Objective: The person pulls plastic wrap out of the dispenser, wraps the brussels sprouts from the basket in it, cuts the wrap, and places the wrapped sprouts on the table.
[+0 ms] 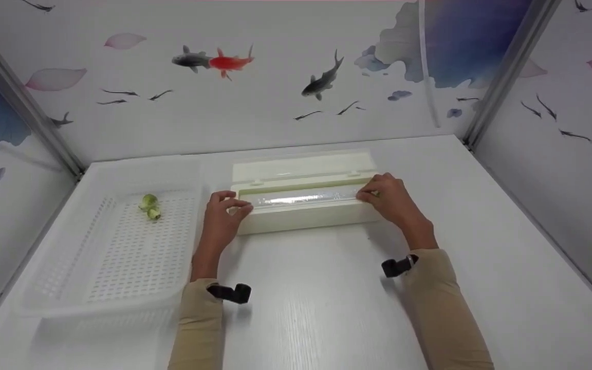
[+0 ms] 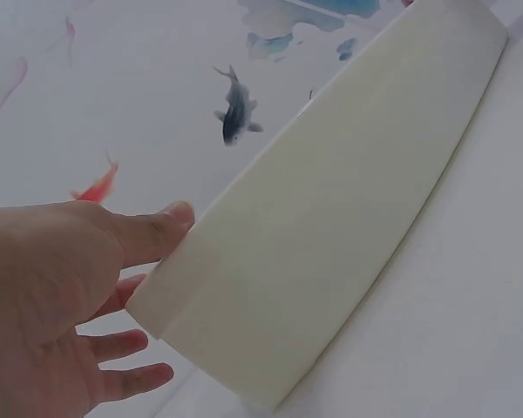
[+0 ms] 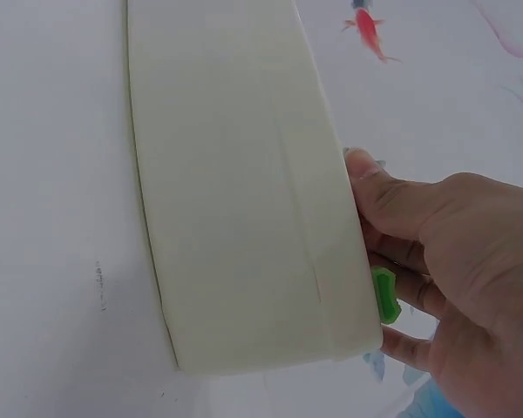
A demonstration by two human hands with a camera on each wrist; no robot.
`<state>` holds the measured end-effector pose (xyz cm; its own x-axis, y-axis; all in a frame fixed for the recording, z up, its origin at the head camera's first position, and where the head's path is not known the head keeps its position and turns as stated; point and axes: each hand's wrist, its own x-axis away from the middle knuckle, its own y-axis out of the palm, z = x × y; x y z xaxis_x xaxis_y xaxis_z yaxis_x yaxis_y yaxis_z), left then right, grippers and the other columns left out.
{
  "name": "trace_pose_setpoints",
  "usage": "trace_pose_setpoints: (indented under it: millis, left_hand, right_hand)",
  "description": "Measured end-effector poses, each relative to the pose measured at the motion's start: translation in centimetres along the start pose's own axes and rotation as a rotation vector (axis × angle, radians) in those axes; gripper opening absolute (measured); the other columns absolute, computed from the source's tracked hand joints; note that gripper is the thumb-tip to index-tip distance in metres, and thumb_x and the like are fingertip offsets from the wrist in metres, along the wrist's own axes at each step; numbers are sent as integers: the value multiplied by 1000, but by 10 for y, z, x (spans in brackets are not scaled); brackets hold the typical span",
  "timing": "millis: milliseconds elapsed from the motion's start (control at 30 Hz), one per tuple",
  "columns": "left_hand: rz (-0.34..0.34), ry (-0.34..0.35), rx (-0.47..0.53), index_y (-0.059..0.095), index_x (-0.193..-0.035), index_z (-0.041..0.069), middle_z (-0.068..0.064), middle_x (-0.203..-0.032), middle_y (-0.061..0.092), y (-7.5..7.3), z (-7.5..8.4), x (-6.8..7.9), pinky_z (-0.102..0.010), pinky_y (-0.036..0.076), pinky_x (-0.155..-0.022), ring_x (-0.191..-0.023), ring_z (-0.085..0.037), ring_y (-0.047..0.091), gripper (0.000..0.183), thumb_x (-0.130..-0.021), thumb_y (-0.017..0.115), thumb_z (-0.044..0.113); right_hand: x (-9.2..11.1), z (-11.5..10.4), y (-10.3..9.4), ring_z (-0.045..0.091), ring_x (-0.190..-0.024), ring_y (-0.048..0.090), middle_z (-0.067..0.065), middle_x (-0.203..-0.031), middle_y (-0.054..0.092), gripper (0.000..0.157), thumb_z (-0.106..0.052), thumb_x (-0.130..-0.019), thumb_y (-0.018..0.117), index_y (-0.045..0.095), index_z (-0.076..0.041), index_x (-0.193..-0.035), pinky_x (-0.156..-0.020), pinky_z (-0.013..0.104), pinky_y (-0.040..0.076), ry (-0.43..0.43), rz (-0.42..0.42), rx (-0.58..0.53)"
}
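Observation:
An off-white cling film box [image 1: 309, 218] lies across the table with its lid [image 1: 303, 167] raised toward the back. Clear, shiny cling film [image 1: 306, 198] runs along inside it. My left hand [image 1: 219, 221] is at the box's left front corner, thumb and index finger pinching the film's edge at the rim. The other fingers are spread apart in the left wrist view. At the right end, my right hand [image 1: 391, 203] pinches the film's edge the same way. A bright green slider [image 3: 386, 296] shows beside its fingers at the box's end, hidden by the hand in the head view.
Left of the box stands a white perforated plastic basket [image 1: 188, 257], close beside my left forearm. Small green vegetable pieces [image 1: 150, 206] lie in it. Printed wall panels [image 1: 275, 118] with metal corner posts [image 1: 501, 77] enclose the back and sides of the table.

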<state>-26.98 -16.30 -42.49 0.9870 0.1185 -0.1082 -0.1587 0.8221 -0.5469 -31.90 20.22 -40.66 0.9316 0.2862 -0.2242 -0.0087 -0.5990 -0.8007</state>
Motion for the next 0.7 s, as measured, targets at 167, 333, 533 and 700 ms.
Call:
trace_pose_setpoints:
  millis: [167,333,533,700]
  left_hand:
    - [41,-43,14,72,-109,-2,-14,-143,48,6,3,-4,-47,34,-121,-141,-32,40,26,-97,67,20]
    - [86,-37,-2,70,-109,-5,-16,-140,50,10,3,-6,-46,35,-120,-138,-32,43,26,-100,63,18]
    - [135,5,39,68,-109,-5,-17,-135,55,12,5,-5,-46,38,-118,-135,-33,48,28,-100,62,21]
    - [162,0,106,65,-111,-5,-19,-132,60,12,5,-6,-47,39,-118,-134,-33,51,30,-101,61,24]
  right_hand:
    - [-4,-3,3,28,-91,56,11,-93,71,13,-16,-93,71,78,-6,-97,-89,46,47,-49,13,105]
    - [-5,-3,9,34,-97,59,15,-95,70,13,-14,-95,68,73,-2,-98,-100,60,44,-69,34,177]
    - [-5,0,12,34,-98,57,16,-98,67,11,-10,-99,62,67,-1,-100,-99,58,44,-46,87,129]
    - [-7,-3,12,33,-99,55,16,-101,64,11,-10,-101,57,64,-1,-101,-99,56,43,-20,112,59]
